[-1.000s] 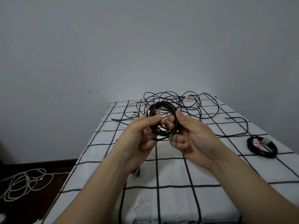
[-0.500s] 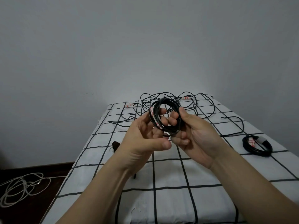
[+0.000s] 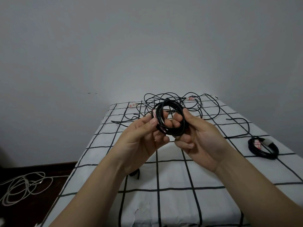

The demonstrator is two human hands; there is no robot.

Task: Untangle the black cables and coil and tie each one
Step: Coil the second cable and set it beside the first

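Our left hand point(image 3: 142, 141) and right hand point(image 3: 201, 145) are together holding a small black cable coil point(image 3: 173, 134), raised above the middle of the checked cloth point(image 3: 172, 174).

Taking stock from left to right: a pale cord point(image 3: 21, 185) is lying in loose loops on the dark floor, off the cloth, and we are judging it no part of this job. At the far end of the cloth a tangle of loose black cables point(image 3: 196, 104) is sprawling, with red-and-white tags showing among the strands, so we are reckoning that most of the untangling and coiling is left to do. Near the right edge a finished coil point(image 3: 268, 156) is lying flat, bound with a pale wrap. One cable is looking done, then, and the one we are holding is wound and at the tying step. A red-and-white strip point(image 3: 154, 114) is sitting on its left side, though we cannot tell whether it is fastened.

As for pose, both bare forearms are reaching in from the bottom of the view and converging. Our left hand is pinching the coil's left side at the strip between thumb and forefinger, palm turned towards us. Our right hand is gripping the right side, thumb lying over the outer turns and fingers curling in from below, with fingertips showing through the ring.
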